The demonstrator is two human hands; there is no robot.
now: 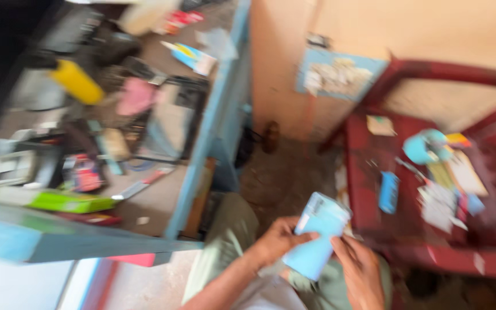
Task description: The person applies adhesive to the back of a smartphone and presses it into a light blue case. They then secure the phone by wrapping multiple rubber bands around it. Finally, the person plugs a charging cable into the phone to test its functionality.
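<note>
- The person sat with both hands in front of the lap, holding a pale blue flat packet [319, 234] between them — it was off any surface, in the air between the table's right edge and the red chair.
- The left hand [276, 241] was wrapped around the packet's left edge, thumb across its face; the right hand [358, 270] gripped its lower right side, fingers closed on it.
- The whole view was blurred by motion, so I could not tell whether the packet was sealed or partly opened.
- The blue-framed table [202, 143] to the left carried clutter: a yellow bottle [77, 81] near its far edge, a pink cloth [135, 96], a green box [58, 201] along the near edge.
- The red chair [426, 172] on the right held paper scraps, a small blue object [388, 192] and a light blue roll [426, 146] on its seat.
- To my mind, handling the packet well called for a steady two-sided grip and keeping it over the lap — away from the crowded seat, where a slip could scatter the scraps.
</note>
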